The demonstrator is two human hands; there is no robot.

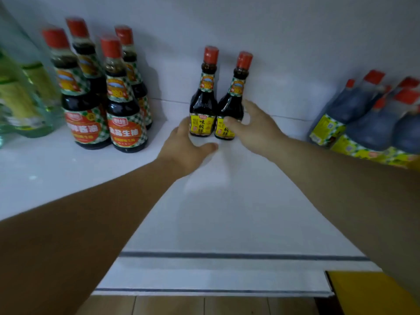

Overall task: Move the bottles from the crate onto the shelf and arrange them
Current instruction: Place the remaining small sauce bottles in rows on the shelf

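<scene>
Two small dark sauce bottles with red caps and yellow labels stand upright side by side at the back of the white shelf (227, 212): the left bottle (203, 103) and the right bottle (231, 105). My left hand (186, 148) lies just in front and left of the left bottle, fingertips at its base, fingers apart, gripping nothing. My right hand (252, 126) is spread around the right bottle's lower part, thumb across its label and fingers behind it. The crate is out of view.
Several larger dark bottles with red caps (122, 103) stand at the left, next to clear greenish bottles (25, 92) at the far left. Blue-wrapped bottle packs (372, 119) lie at the right. A yellow object (372, 292) sits below the shelf's front edge.
</scene>
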